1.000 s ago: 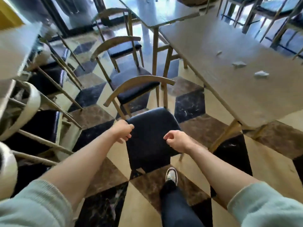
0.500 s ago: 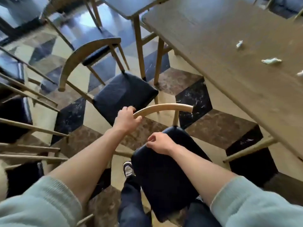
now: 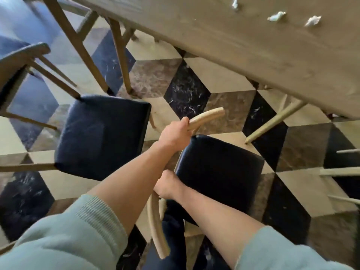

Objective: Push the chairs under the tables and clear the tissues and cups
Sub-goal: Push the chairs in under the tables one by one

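Note:
A chair with a dark blue seat (image 3: 220, 170) and a curved pale wooden backrest (image 3: 155, 230) stands right in front of me, beside the long wooden table (image 3: 243, 41). My left hand (image 3: 175, 135) is shut on the upper part of the backrest. My right hand (image 3: 167, 186) grips the backrest lower down, at the seat's near edge. Three crumpled white tissues (image 3: 276, 16) lie on the table top at the upper right. No cups are in view.
A second dark-seated chair (image 3: 101, 133) stands just left of the held one, out from the table. Table legs (image 3: 120, 55) rise behind it. A third chair's back (image 3: 21, 53) shows at far left. More pale chair legs (image 3: 339, 171) poke in at the right edge.
The view has tilted down and closer to the table. The chair has turned so its seat faces the table, and my right hand went from the seat to the backrest.

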`<act>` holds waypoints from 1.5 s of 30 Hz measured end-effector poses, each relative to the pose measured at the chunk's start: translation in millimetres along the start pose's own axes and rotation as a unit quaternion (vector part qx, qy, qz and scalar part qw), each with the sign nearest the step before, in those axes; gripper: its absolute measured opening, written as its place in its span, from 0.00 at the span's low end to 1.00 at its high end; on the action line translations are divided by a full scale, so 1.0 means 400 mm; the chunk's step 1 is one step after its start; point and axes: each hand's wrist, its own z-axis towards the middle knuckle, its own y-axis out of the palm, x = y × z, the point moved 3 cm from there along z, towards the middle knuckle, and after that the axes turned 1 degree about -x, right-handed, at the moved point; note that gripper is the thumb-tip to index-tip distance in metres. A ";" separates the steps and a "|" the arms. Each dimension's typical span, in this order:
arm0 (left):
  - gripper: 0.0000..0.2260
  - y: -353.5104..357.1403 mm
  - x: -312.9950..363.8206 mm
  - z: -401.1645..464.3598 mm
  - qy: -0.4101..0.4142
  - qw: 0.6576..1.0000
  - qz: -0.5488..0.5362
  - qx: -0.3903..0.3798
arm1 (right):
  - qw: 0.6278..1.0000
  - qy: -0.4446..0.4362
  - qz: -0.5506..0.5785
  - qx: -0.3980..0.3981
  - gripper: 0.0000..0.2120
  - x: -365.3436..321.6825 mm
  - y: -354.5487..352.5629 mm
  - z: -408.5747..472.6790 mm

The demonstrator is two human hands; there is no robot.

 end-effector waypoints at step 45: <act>0.44 0.013 0.125 0.077 -0.212 0.933 -0.258 -0.130 | 0.954 -0.068 -0.212 0.201 0.28 0.340 -0.829 -0.223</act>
